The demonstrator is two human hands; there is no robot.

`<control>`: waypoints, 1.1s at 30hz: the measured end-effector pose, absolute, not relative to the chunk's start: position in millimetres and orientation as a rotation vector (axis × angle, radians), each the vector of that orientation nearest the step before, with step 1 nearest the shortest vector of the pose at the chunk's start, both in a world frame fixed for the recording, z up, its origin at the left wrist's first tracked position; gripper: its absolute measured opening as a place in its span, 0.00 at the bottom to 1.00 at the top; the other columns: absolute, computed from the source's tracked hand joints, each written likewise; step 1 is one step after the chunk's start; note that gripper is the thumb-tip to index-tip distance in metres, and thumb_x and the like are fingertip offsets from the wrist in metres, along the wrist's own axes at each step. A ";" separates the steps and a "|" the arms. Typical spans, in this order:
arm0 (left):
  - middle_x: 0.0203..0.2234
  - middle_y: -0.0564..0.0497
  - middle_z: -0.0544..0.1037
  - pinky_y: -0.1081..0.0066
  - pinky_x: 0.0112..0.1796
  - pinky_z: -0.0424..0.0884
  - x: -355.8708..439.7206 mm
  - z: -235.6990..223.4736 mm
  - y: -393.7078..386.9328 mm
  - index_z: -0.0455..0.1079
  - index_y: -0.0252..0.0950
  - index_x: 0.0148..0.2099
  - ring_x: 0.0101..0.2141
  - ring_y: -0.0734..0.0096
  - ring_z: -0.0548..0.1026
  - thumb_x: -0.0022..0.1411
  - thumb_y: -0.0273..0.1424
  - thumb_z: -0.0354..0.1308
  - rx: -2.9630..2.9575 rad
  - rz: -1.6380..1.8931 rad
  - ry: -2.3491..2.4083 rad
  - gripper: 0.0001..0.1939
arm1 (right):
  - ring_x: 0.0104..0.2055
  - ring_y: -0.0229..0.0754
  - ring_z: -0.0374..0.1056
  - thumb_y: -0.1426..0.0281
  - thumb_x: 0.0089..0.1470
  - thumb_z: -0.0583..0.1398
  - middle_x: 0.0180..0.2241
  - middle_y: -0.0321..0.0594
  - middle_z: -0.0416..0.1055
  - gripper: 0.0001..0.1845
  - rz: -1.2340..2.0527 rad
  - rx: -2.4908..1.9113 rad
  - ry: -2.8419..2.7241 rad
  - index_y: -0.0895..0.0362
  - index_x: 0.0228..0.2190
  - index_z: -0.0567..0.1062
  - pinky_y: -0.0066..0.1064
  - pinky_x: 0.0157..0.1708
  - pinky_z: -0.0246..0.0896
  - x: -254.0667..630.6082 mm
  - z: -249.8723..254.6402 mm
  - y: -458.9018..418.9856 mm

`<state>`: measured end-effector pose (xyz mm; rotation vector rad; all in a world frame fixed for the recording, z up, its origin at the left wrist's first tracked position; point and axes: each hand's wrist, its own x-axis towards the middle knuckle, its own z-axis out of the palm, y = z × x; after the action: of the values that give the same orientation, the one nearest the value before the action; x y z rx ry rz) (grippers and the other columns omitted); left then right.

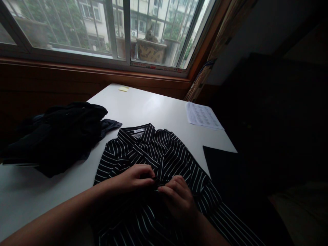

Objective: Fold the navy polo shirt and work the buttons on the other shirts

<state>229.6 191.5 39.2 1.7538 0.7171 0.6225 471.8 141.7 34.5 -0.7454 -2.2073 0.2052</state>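
A black shirt with white stripes (174, 150) lies front up on the white table, its collar pointing away from me. My left hand (139, 177) pinches the shirt's front edge near the middle, thumb and fingers curled together. Close beside it on the right, my right hand (178, 194) also grips the front edge between thumb and fingers. The cloth is slightly raised between the two hands. Whether a button sits between the fingertips is too dark and small to tell. One long sleeve stretches toward the lower right.
A heap of dark clothes (69, 133) lies on the left of the white table (148, 102). Printed sheets (203, 115) rest near its right edge, and a yellow sticky note (123, 89) at the far end. Something flat and black (225, 167) covers the right edge. A window (123, 34) stands behind.
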 end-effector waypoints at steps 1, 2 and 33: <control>0.35 0.52 0.75 0.71 0.39 0.68 229.7 39.2 191.4 0.72 0.35 0.42 0.36 0.72 0.71 0.66 0.34 0.59 1.758 0.617 0.719 0.08 | 0.33 0.41 0.66 0.81 0.59 0.58 0.30 0.38 0.73 0.13 0.208 -0.742 -2.208 0.55 0.43 0.74 0.39 0.38 0.63 471.9 34.4 141.7; 0.34 0.52 0.75 0.71 0.39 0.68 229.8 39.5 191.2 0.72 0.35 0.42 0.35 0.72 0.71 0.66 0.34 0.59 1.764 0.612 0.724 0.08 | 0.33 0.41 0.65 0.81 0.59 0.58 0.30 0.38 0.73 0.13 0.212 -0.741 -2.205 0.55 0.43 0.74 0.39 0.38 0.63 472.0 34.4 141.7; 0.35 0.49 0.74 0.69 0.40 0.69 232.4 44.6 186.0 0.71 0.35 0.42 0.36 0.70 0.72 0.72 0.34 0.50 2.004 0.797 0.793 0.11 | 0.34 0.41 0.69 0.75 0.59 0.60 0.32 0.37 0.73 0.05 0.600 -1.018 -2.067 0.54 0.35 0.75 0.32 0.34 0.66 475.4 41.2 154.0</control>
<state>232.4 186.0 44.6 2.0042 0.7933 0.7966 475.4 154.0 41.2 -1.0181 -2.0674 0.6004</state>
